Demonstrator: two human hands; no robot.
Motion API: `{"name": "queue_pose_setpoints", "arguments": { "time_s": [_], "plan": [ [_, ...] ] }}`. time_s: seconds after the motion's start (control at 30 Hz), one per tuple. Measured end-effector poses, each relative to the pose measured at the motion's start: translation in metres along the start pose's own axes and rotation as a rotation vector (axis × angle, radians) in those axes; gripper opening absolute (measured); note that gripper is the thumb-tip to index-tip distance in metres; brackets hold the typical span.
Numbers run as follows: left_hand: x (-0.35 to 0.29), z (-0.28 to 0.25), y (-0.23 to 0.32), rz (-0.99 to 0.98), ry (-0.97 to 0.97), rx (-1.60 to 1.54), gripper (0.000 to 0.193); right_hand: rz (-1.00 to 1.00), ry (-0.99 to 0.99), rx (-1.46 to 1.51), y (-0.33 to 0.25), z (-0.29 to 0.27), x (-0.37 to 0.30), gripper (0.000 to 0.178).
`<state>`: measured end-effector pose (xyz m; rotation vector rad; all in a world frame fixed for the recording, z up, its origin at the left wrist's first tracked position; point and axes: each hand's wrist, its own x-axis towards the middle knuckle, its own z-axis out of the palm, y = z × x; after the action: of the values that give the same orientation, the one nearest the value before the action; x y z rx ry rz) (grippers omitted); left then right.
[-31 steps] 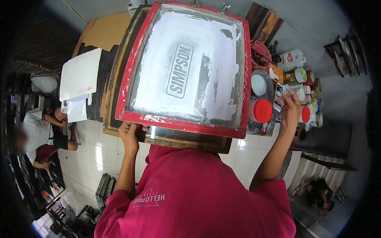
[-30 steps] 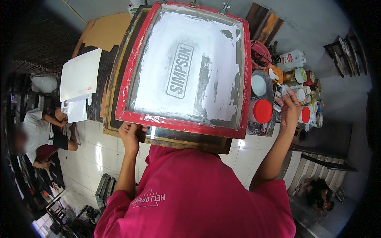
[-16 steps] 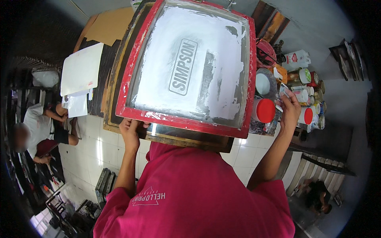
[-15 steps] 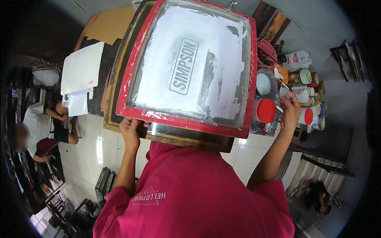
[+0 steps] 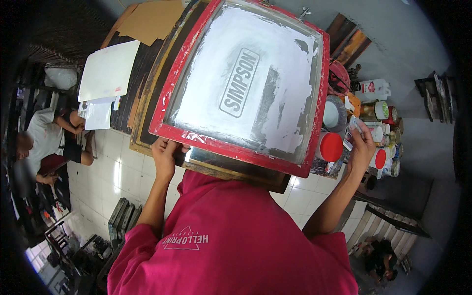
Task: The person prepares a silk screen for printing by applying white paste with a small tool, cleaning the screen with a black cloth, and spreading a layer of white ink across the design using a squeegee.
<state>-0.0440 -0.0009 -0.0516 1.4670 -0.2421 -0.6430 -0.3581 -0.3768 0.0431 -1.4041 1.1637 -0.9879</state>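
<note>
A silk-screen with a red frame (image 5: 236, 153) and whitish mesh lies in front of me. Its mesh carries an outlined lettering stencil and dark, patchy streaks. The near left corner of this frame is pinched by my left hand (image 5: 164, 153), its fingertips partly hidden under the edge. Beneath sits a darker wooden frame (image 5: 216, 170). Off to the right, my right hand (image 5: 361, 145) has its fingers closed on a small, crumpled-looking whitish piece (image 5: 354, 129), whose kind I cannot make out. Beside that hand stands a tub with a red lid (image 5: 331, 147).
Several paint jars (image 5: 382, 110), a grey-rimmed bowl (image 5: 334, 114) and a white jug (image 5: 373, 89) crowd the right side. White sheets (image 5: 109, 71) and cardboard (image 5: 150, 20) lie at left. One person (image 5: 54, 130) sits far left; another (image 5: 381, 258) is low at right.
My view has turned slightly, so the screen appears shifted right and tilted. Both hands keep their places, the left at the frame's edge and the right with the small whitish piece.
</note>
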Motion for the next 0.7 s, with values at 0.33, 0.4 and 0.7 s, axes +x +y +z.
{"name": "queue_pose_setpoints", "arguments": {
  "time_s": [0.33,0.4,0.7],
  "plan": [
    [-0.001,0.001,0.0,0.029,0.01,0.011,0.022,-0.196,-0.137,-0.065,-0.026,0.041,0.032,0.021],
    [0.0,-0.006,-0.009,0.028,-0.002,-0.008,0.019,-0.182,-0.091,-0.154,-0.024,0.026,0.049,0.023],
    [0.003,-0.002,-0.006,0.002,0.014,-0.038,0.02,0.124,-0.395,-1.044,0.12,-0.028,0.162,0.024]
  ]
}}
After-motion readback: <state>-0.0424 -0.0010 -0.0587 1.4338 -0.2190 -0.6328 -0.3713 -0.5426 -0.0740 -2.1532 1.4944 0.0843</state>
